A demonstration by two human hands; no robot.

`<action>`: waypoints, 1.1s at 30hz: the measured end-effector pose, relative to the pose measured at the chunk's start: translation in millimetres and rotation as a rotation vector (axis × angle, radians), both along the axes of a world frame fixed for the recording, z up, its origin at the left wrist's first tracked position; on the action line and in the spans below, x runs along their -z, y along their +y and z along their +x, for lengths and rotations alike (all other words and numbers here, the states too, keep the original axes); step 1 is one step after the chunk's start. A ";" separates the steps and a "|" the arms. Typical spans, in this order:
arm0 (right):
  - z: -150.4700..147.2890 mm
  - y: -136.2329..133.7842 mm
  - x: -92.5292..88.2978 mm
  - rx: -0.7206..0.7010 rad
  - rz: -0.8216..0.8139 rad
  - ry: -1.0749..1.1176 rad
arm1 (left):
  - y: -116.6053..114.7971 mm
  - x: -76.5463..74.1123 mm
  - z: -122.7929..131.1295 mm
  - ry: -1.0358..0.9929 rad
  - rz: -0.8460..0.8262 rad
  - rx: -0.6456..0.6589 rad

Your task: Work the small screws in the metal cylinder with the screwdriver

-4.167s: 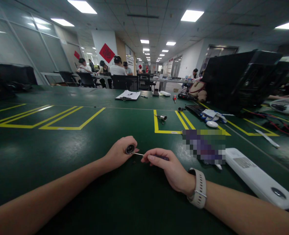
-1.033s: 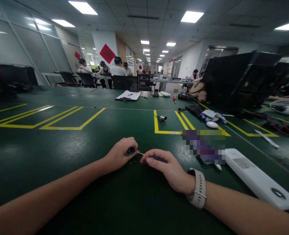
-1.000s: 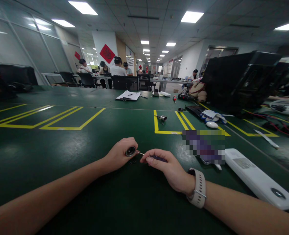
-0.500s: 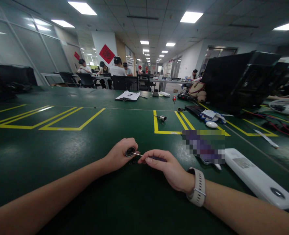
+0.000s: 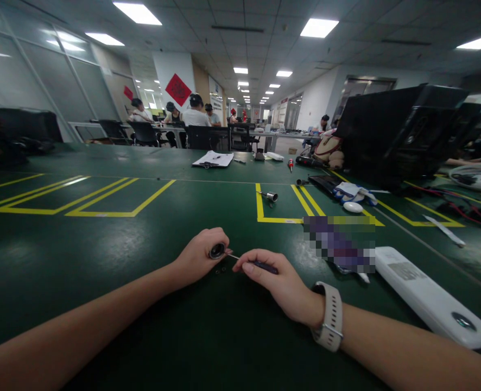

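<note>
My left hand (image 5: pixel 202 252) is closed around a small metal cylinder (image 5: pixel 216 251), its round dark open end facing me. A thin screwdriver (image 5: pixel 265 266) with a dark handle lies in my right hand (image 5: pixel 271 271), pinched between thumb and fingers. The screwdriver's slim shaft points left, its tip close to the cylinder's rim; whether the two touch I cannot tell. Several tiny dark parts (image 5: pixel 221 270) lie on the green table just below my left hand. Farther off, another metal cylindrical part (image 5: pixel 271 196) rests within a yellow tape outline.
A long white device (image 5: pixel 431 296) lies to the right, beside a blurred-out purple item (image 5: pixel 338 244). Behind them are a white oval object (image 5: pixel 352 207), a cloth glove (image 5: pixel 352 193) and a black computer case (image 5: pixel 399 125). A clipboard with papers (image 5: pixel 213 159) sits at the back. People sit at far tables.
The screwdriver's tip has drawn back to the right, from inside the cylinder's opening to near its rim. My right hand has shifted slightly right; my left hand is nearly still.
</note>
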State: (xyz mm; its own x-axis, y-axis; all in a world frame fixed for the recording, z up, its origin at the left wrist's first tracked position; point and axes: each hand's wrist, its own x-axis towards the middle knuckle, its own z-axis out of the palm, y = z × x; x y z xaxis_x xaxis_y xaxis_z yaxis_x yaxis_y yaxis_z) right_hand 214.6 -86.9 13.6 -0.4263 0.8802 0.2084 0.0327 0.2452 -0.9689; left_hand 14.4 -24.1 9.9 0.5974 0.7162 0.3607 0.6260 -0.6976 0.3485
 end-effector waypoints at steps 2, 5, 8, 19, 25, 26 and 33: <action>-0.2 1.2 1.9 -0.018 -0.020 0.036 | -0.5 -0.3 0.0 -0.002 0.003 0.004; -0.6 3.5 4.9 -0.042 -0.108 0.135 | -1.1 -0.5 -0.3 -0.018 -0.008 0.020; -0.7 4.9 5.2 -0.051 -0.189 0.206 | -1.1 -0.4 -0.8 -0.047 -0.039 0.040; -1.5 3.6 4.7 -0.020 -0.183 0.206 | -0.2 -0.3 -0.4 -0.055 -0.040 0.042; -1.1 3.2 7.0 -0.018 -0.080 0.067 | -1.0 0.7 1.5 0.042 0.042 0.012; -1.1 3.2 6.6 -0.023 -0.083 0.064 | -1.0 0.7 1.4 0.054 0.051 0.020; -1.9 4.0 5.8 -0.052 -0.178 0.188 | -0.5 0.0 -0.7 -0.003 0.021 0.025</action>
